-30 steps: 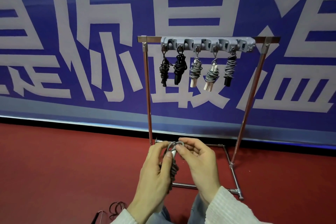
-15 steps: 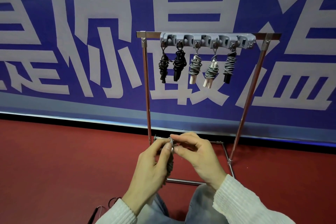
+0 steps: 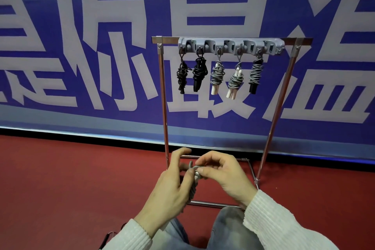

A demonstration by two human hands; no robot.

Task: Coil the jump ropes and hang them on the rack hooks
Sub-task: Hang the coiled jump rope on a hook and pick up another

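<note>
A metal rack [image 3: 163, 95] stands on the red floor with a grey hook strip [image 3: 230, 45] on its top bar. Several coiled jump ropes hang from the hooks: black ones [image 3: 199, 74] at the left, grey ones with white handles [image 3: 217, 76] in the middle, a grey one with a black handle [image 3: 256, 74] at the right. Low in front of the rack, my left hand [image 3: 171, 191] holds a grey coiled rope [image 3: 193, 187] upright. My right hand [image 3: 222, 172] pinches the rope's top loop [image 3: 195, 167] between thumb and fingers.
A blue banner [image 3: 81, 46] with large white characters covers the wall behind the rack. A thin dark cord [image 3: 110, 235] lies on the floor at the lower left. My knees in jeans [image 3: 225, 227] show at the bottom.
The round loop that stood open atop the coil has been drawn small. Both hands have stayed low before the rack base, and my left forefinger has lifted off the rope.
</note>
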